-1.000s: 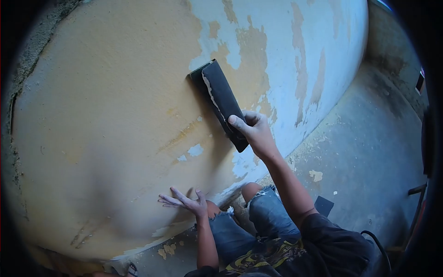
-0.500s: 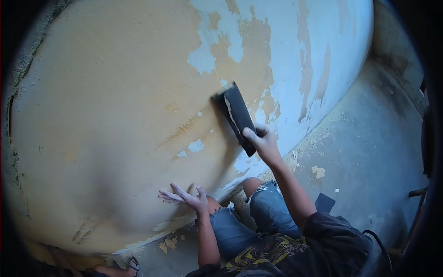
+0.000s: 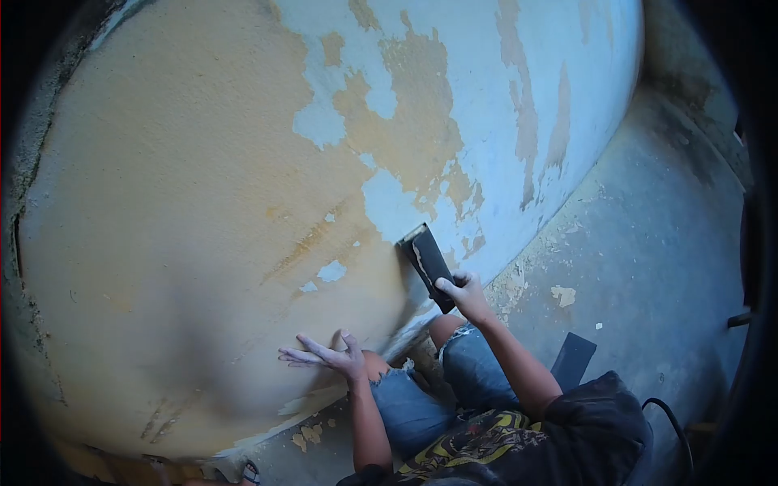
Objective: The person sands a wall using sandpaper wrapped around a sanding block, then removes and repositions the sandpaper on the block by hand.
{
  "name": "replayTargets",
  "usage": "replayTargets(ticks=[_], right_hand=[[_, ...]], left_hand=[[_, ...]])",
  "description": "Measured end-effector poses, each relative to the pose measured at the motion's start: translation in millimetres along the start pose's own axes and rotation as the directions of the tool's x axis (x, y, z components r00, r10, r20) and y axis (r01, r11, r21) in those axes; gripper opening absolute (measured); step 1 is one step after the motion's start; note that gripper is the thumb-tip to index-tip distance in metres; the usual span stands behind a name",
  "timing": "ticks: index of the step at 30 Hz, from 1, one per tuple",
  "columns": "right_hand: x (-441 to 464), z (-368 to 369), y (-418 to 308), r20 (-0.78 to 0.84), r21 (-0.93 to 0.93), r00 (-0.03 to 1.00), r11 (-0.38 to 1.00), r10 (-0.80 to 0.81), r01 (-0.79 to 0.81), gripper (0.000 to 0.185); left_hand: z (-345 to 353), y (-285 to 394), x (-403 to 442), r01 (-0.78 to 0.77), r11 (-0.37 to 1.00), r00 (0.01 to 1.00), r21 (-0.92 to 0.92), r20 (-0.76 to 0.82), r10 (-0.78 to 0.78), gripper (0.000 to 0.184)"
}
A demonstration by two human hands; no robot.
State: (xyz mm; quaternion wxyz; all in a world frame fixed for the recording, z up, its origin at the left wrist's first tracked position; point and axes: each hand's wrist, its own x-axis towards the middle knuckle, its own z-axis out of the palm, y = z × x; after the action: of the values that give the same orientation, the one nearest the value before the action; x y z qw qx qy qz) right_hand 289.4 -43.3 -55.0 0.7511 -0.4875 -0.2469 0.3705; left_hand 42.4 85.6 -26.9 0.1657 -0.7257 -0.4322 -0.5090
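Note:
My right hand [image 3: 466, 296] grips the lower end of a dark block wrapped in black sheet [image 3: 432, 263], which looks like sandpaper with a torn pale edge. The block lies against the wall [image 3: 203, 162], whose surface is part tan and part pale blue-white in ragged patches. Dusty with pale powder, my left hand [image 3: 328, 355] is spread with its fingers apart near the low part of the wall, holding nothing. Whether its fingers touch the wall I cannot tell.
A dark flat sheet [image 3: 573, 359] lies on the grey floor [image 3: 640, 267] right of my knees. Pale flakes [image 3: 563, 296] are scattered there. A black cable [image 3: 671, 419] curves at the lower right. Another person's foot [image 3: 250, 471] shows at the bottom left.
My right hand has moved the block down along the wall, closer to my knees. More of the pale patch above the block now shows. My left hand stays spread in about the same place.

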Motion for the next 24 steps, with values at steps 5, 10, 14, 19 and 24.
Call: replayTargets(ticks=[5,10,14,19,24], right_hand=[[6,-1,-24,-0.022,-0.127,0.999,0.991,-0.039,0.036,0.029],[44,20,-75,-0.011,-0.175,0.975,0.960,-0.222,0.217,0.033],[-19,-45,105,-0.041,-0.061,0.996,0.995,0.080,-0.082,0.027],[22,0,-7,0.022,-0.104,0.994,0.989,-0.107,0.109,0.030],[31,11,-19,-0.022,-0.096,0.963,0.959,-0.270,0.267,0.031]], left_hand=[[-8,-1,-1,-0.030,0.997,0.997,-0.070,0.070,0.035,0.089],[-7,4,0,0.024,0.997,0.998,-0.080,0.061,-0.019,0.089],[-4,1,-1,0.016,0.996,1.000,-0.093,0.025,-0.014,0.089],[-3,2,0,-0.011,0.998,0.999,-0.057,0.042,0.014,0.090],[0,5,2,-0.006,0.998,1.000,-0.056,0.029,0.008,0.090]])
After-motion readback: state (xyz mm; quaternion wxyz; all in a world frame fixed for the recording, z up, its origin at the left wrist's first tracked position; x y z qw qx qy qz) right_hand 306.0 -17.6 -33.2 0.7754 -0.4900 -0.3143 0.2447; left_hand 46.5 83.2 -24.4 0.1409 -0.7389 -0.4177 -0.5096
